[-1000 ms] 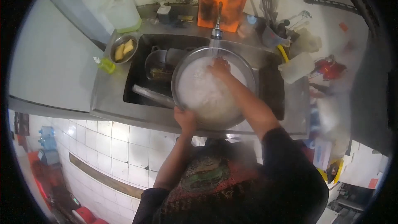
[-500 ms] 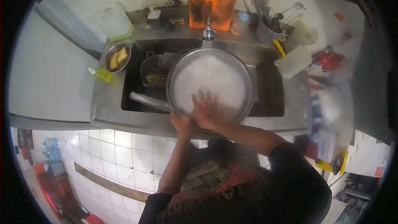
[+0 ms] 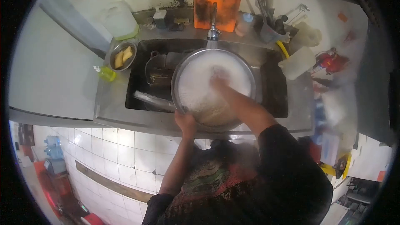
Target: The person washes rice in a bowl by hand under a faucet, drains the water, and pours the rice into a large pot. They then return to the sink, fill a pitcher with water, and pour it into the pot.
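Left hand (image 3: pixel 186 121) clasps the near rim of the bowl (image 3: pixel 251 84); right hand (image 3: pixel 219 81), its grip too blurred to tell, sits in white rice (image 3: pixel 199 89). Bowl reaches the near edge of the sink (image 3: pixel 273 95), with a pot (image 3: pixel 156 64) crowding its left and bare basin to its right.

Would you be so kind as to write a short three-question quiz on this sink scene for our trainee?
1. True or false: the left hand grips the near rim of the bowl.
2. Where is the right hand? A inside the bowl; B beneath the bowl; C clear of it.
3. Fill in: behind the tap leans an orange ____.
Key: 1 true; 2 A; 3 cutting board.
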### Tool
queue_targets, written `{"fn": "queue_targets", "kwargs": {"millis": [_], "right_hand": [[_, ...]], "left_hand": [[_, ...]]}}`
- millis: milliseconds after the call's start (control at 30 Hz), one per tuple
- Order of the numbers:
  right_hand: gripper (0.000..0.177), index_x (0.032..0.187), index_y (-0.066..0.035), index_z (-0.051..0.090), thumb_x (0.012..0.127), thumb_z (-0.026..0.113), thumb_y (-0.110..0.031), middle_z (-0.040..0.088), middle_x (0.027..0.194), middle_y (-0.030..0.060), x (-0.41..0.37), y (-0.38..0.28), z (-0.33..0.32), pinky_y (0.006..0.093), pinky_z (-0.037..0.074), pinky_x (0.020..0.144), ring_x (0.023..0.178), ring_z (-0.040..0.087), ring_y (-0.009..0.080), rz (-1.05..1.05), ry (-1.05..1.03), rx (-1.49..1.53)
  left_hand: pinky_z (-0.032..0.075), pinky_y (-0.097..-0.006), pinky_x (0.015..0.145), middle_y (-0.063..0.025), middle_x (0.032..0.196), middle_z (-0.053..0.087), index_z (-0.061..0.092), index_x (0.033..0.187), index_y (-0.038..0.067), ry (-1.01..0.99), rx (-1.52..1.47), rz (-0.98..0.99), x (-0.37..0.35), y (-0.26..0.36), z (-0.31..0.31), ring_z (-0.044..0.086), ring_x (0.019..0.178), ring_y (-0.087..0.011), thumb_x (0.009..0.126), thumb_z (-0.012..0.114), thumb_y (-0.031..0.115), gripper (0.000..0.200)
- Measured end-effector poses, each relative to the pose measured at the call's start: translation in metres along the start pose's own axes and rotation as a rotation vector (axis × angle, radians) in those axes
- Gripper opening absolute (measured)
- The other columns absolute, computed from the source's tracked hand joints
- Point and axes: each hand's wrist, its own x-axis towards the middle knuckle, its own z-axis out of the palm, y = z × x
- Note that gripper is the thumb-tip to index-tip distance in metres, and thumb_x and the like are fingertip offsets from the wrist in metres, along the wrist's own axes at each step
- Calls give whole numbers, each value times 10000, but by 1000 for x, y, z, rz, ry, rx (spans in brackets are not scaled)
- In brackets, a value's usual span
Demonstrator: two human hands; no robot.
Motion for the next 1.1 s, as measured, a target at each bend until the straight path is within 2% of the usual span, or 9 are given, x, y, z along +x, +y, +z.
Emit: {"fn": "queue_targets", "kwargs": {"millis": [33,133,167,267,433,633,733,967,1100], "right_hand": [[643,1270,-59,487,804,547,-499,495,1296,191,-9,-22,-55,430,394,986,1176,488,335,-30,56,-69],[647,1195,-29,542,722,639,-460,507,1277,199,-80,-69,-176,406,398,981,1169,490,337,-142,-293,179],[734,1373,-106,408,772,587,-489,323,1438,228,-93,-67,-195,422,281,1081,1331,311,350,-224,-489,246],[524,1063,-4,612,725,614,-405,538,1235,200,-101,-70,-227,396,414,956,1129,514,333,-415,-639,420],[369,1097,-94,604,956,356,-327,515,1234,145,-72,-48,-161,569,331,965,1167,459,321,51,396,-174],[291,1139,-77,575,893,463,-187,520,1246,148,-42,-64,-142,501,401,909,1137,503,302,153,234,-197],[352,1149,-28,555,925,414,-261,512,1263,132,-35,-79,-145,587,350,921,1198,448,330,238,-10,-158],[575,1259,-54,509,783,583,-368,467,1317,194,-40,-71,-123,675,262,984,1222,431,386,-160,-273,-128],[573,1316,-138,468,800,542,-378,405,1392,157,-67,-88,-225,687,240,993,1288,354,386,-1,-187,-124]], "left_hand": [[437,-311,783,-121,937,617,549,1030,-40,0,-2,19,-2,9,-1,555,861,-209,780,565,38,262],[438,-319,781,-130,940,618,545,1036,-48,-8,-27,-55,-3,14,1,556,859,-214,793,578,52,265],[439,-322,780,-135,939,618,543,1037,-51,-10,-37,-106,-4,12,1,557,855,-217,794,584,57,269],[442,-313,760,-139,911,616,546,1021,-50,-13,-36,5,-5,33,-4,555,822,-205,779,569,38,259],[446,-320,679,-120,812,591,537,922,-36,7,-76,-6,-1,5,-1,545,743,-188,740,521,28,194],[464,-348,684,-145,799,619,563,945,-39,29,-20,-99,8,-25,3,573,730,-213,764,542,55,206],[466,-358,705,-155,826,631,569,981,-45,42,4,-59,1,-18,1,583,749,-229,763,543,45,237],[455,-343,725,-136,831,621,569,978,-41,35,-71,97,1,-11,2,568,769,-220,730,523,11,257],[449,-339,698,-129,806,606,560,941,-40,53,-52,102,-3,6,2,555,748,-213,730,502,4,223]]}}
